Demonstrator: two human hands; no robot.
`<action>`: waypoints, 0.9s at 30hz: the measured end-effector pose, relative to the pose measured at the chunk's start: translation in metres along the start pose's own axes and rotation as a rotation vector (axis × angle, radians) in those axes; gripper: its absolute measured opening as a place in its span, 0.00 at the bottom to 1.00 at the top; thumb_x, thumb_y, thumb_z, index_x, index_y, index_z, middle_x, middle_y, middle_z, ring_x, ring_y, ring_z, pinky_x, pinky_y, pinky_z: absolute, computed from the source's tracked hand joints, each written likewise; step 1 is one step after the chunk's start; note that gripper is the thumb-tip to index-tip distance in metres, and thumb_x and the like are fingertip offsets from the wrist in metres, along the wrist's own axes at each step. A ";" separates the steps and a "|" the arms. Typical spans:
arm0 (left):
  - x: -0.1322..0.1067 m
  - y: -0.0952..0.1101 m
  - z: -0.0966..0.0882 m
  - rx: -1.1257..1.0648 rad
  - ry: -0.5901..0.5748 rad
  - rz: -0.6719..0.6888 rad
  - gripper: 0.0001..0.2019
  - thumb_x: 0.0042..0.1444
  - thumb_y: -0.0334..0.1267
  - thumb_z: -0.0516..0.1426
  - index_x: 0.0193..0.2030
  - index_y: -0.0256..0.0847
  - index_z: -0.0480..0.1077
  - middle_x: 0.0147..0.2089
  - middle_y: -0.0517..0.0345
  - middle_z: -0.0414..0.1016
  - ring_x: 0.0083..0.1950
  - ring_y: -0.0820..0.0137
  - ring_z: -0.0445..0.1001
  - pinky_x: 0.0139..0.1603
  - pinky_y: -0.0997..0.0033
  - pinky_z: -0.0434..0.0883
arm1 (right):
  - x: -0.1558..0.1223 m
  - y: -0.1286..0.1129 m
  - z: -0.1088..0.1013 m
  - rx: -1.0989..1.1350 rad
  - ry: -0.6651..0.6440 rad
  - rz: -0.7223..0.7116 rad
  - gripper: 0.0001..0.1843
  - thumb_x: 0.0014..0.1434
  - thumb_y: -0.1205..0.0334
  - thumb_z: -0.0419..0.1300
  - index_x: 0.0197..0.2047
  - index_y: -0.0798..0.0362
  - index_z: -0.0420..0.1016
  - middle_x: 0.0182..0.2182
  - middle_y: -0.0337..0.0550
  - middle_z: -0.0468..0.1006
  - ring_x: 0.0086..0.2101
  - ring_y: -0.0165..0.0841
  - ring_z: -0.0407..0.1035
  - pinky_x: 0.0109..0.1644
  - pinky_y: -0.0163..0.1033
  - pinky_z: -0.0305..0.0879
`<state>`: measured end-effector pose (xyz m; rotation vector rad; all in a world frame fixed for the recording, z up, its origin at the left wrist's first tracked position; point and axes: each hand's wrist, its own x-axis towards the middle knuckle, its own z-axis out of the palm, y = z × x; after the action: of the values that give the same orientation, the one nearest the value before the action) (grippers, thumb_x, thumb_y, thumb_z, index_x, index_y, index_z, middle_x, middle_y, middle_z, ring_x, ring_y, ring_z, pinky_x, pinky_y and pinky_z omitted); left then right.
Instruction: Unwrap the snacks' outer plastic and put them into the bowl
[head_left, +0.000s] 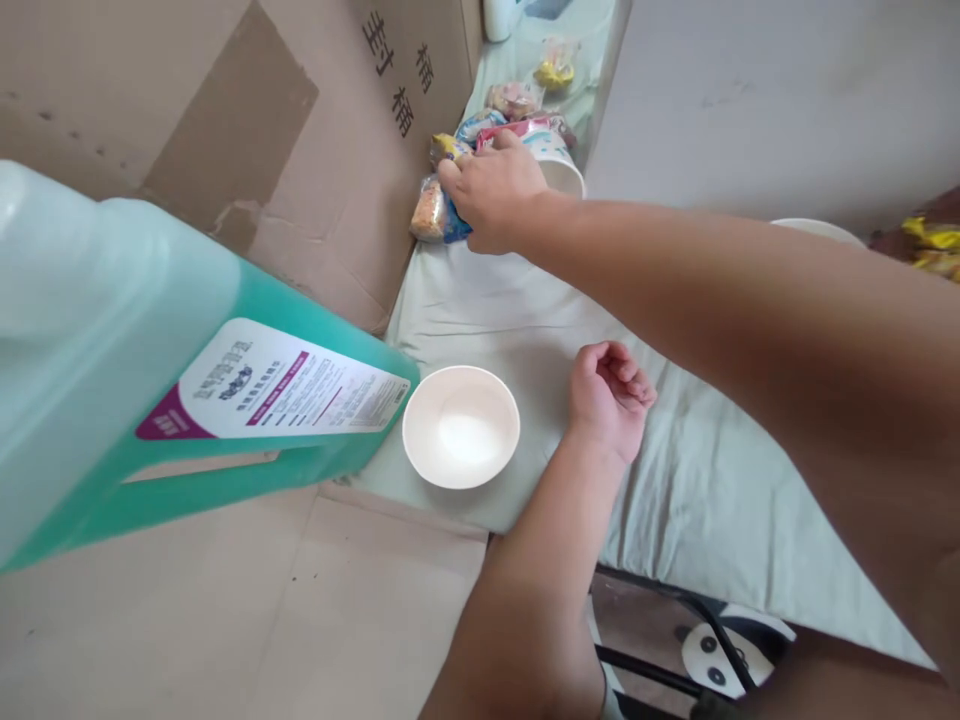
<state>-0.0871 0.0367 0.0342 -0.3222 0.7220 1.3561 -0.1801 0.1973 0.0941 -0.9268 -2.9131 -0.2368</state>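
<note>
Orange plastic-wrapped snack (429,208) near the green-sheeted bed's (487,300) left edge looks light, crushable, wrapper-pinchable; right hand's (501,195) grip unclear, left hand (611,400) half-open

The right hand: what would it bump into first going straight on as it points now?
Most likely the wrapped snacks just ahead of the right hand, with the cardboard box beyond them. Depth is unclear, so it may already be touching one.
</note>
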 end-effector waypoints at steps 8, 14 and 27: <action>0.003 -0.011 -0.002 0.070 -0.021 0.016 0.15 0.64 0.33 0.48 0.24 0.40 0.58 0.20 0.66 0.50 0.18 0.79 0.51 0.23 0.76 0.50 | -0.137 -0.004 -0.043 0.710 0.400 0.247 0.21 0.51 0.64 0.58 0.36 0.45 0.44 0.40 0.39 0.69 0.43 0.34 0.69 0.52 0.43 0.68; -0.005 -0.038 0.003 0.357 -0.240 -0.035 0.15 0.67 0.42 0.51 0.32 0.39 0.70 0.25 0.59 0.68 0.24 0.73 0.66 0.27 0.74 0.63 | -0.330 0.002 0.005 1.186 0.686 0.487 0.28 0.54 0.54 0.66 0.55 0.40 0.59 0.45 0.45 0.74 0.36 0.37 0.71 0.38 0.45 0.68; -0.023 -0.106 -0.003 1.195 -0.459 0.469 0.14 0.44 0.34 0.69 0.40 0.43 0.79 0.43 0.57 0.80 0.45 0.69 0.77 0.49 0.74 0.72 | -0.477 0.029 0.053 0.644 0.576 0.749 0.19 0.58 0.57 0.61 0.53 0.47 0.70 0.51 0.52 0.79 0.52 0.49 0.74 0.55 0.58 0.71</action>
<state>0.0128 -0.0054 0.0262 1.1242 1.1070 1.1259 0.2238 -0.0414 -0.0114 -1.4057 -1.7744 0.3915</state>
